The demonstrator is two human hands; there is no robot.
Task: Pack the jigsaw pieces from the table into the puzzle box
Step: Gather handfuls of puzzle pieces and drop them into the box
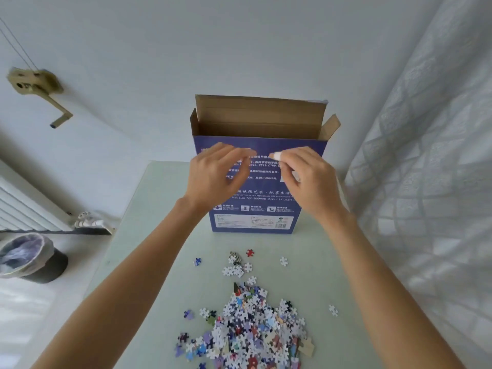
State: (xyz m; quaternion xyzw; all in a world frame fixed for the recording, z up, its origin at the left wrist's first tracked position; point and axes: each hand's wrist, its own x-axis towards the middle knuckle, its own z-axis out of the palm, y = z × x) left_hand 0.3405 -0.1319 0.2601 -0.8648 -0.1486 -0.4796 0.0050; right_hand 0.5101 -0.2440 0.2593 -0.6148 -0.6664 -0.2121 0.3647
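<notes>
**Both hands raised before the open puzzle box**

The puzzle box (255,182) stood upright at the far end of the pale table (159,249), its top flaps open and brown cardboard showing inside. Its dark blue face carried white Chinese text, mostly blurred, and a line partly readable as "Net size 700*800mm. About 14 years"; a white label with a barcode sat near the bottom.

The left hand (215,177) and the right hand (306,179) hovered close together in front of the box, fingers curled. Whether either held pieces could not be told; a white wrap covered one right fingertip (275,155).

The jigsaw pieces (255,328) lay heaped on the near part of the table, with strays toward the box. A lined bin (29,257) stood on the floor at left.
</notes>
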